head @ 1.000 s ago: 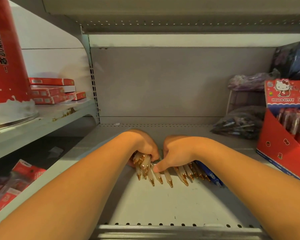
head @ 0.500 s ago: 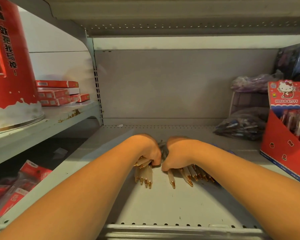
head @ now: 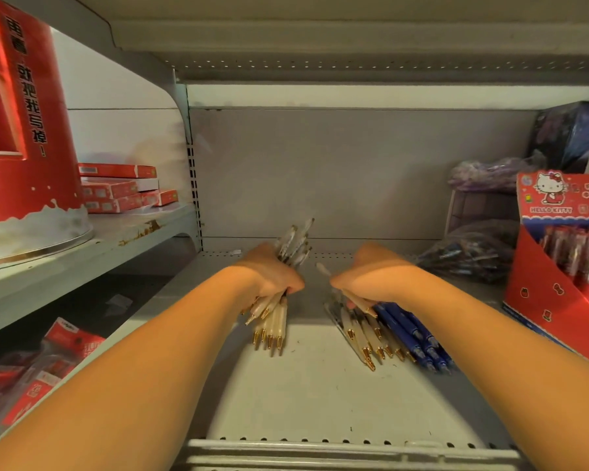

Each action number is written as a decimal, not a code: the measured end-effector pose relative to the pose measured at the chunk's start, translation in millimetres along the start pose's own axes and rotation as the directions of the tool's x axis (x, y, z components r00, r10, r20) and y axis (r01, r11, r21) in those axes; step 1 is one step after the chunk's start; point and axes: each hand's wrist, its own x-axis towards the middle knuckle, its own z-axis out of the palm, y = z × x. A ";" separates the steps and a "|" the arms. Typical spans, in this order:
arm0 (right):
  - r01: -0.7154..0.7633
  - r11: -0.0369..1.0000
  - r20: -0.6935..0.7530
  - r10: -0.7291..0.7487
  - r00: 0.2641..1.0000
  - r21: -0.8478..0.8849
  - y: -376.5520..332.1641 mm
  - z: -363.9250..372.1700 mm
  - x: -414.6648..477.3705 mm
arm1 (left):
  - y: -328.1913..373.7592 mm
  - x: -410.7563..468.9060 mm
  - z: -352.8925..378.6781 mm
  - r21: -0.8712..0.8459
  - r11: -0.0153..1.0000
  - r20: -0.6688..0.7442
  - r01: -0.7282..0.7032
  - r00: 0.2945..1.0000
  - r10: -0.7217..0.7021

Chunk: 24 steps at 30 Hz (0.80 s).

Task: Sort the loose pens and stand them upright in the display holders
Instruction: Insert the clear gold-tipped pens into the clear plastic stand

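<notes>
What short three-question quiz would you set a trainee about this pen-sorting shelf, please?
1. True or false: the left hand grips a bundle of cream pens.
2. The blue pens lie: A) on the shelf by the right hand; B) in the left hand; C) nowhere in view.
3. Fill in: the cream pens' tips are ___ coloured.
Key: 1 true; 2 A; 3 gold.

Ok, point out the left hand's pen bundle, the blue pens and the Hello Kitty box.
pen bundle [head: 272,321]: head view, on the cream barrels.
blue pens [head: 407,336]: head view, middle of the barrels.
Hello Kitty box [head: 541,302]: head view, red front wall.
</notes>
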 end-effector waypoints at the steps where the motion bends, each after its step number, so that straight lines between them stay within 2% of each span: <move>1: -0.042 0.990 -0.018 0.045 0.999 0.132 1.3 -2.8 -1.1 | 2.0 -0.6 -0.2 -0.093 0.995 -0.041 -0.032 0.999 0.028; 4: -0.068 0.869 -0.093 0.130 0.987 0.489 1.1 -12.9 -7.5 | 8.9 -3.7 2.1 -0.326 0.937 -0.106 -0.126 0.990 0.097; 7: 0.001 0.645 -0.122 0.142 0.982 0.765 0.5 -21.8 -25.2 | 21.2 -11.2 4.7 -0.469 0.845 -0.150 -0.257 0.966 0.211; 11: 0.222 0.417 -0.263 0.043 0.964 0.882 10.4 -28.2 -61.6 | 46.5 -34.7 5.8 -0.651 0.661 -0.163 -0.373 0.919 0.358; 15: 0.349 0.206 -0.370 0.077 0.926 0.914 19.0 -39.9 -96.2 | 76.7 -67.6 16.5 -0.804 0.436 -0.164 -0.404 0.855 0.492; 16: 0.370 0.173 -0.389 0.089 0.917 0.913 22.8 -43.3 -104.4 | 84.5 -75.1 20.4 -0.827 0.394 -0.153 -0.401 0.835 0.528; 19: 0.412 0.173 -0.436 0.135 0.890 0.895 41.9 -51.8 -130.0 | 106.5 -96.2 35.1 -0.877 0.307 -0.111 -0.370 0.777 0.619; 22: 0.457 0.144 -0.477 0.163 0.864 0.878 65.6 -60.2 -158.0 | 127.3 -114.8 56.1 -0.911 0.245 -0.083 -0.333 0.728 0.681; 24: 0.487 0.160 -0.511 0.184 0.840 0.859 83.7 -66.4 -178.5 | 143.0 -127.6 74.1 -0.927 0.212 -0.072 -0.310 0.701 0.710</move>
